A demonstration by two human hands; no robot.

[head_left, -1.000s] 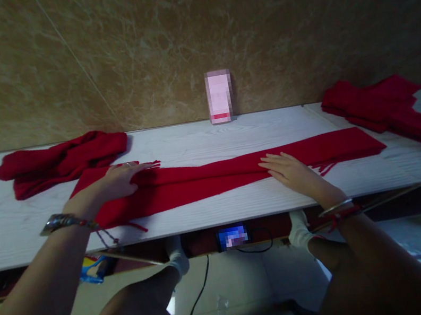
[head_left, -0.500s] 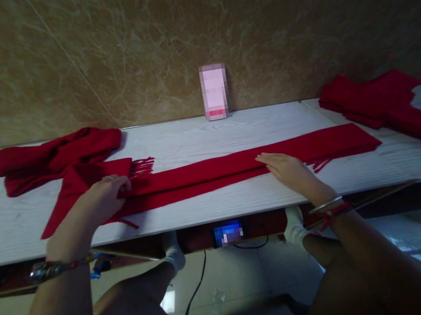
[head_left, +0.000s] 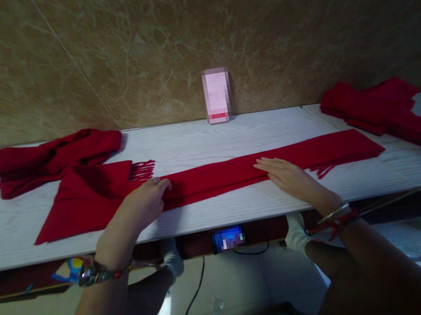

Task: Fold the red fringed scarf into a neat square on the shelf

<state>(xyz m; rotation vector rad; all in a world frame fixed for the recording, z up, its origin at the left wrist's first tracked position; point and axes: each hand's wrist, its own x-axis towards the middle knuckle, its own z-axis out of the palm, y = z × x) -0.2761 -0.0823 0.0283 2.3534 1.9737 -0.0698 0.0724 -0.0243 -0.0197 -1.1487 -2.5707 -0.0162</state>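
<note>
A long red scarf (head_left: 214,178) lies lengthwise along the white wood-grain tabletop, folded into a narrow strip. Its left end fans out wider, with fringe showing at the back; more fringe pokes out under the right part. My left hand (head_left: 143,203), with a ring and a beaded bracelet at the wrist, has its fingers curled onto the scarf left of the middle, gripping the layers. Farther right, my right hand (head_left: 286,177) rests flat on the strip, fingers stretched out, pressing it down.
A crumpled red cloth (head_left: 53,157) lies at the back left, another red cloth pile (head_left: 380,107) at the right. A pink blurred box-like object (head_left: 217,95) leans on the marbled wall (head_left: 174,34). Below the table edge are a lit screen (head_left: 228,239) and a black cable (head_left: 192,303).
My left hand has slid right along the scarf, drawing the front layer over, and the left end now lies spread with its fringe exposed. My right hand has stayed in place.
</note>
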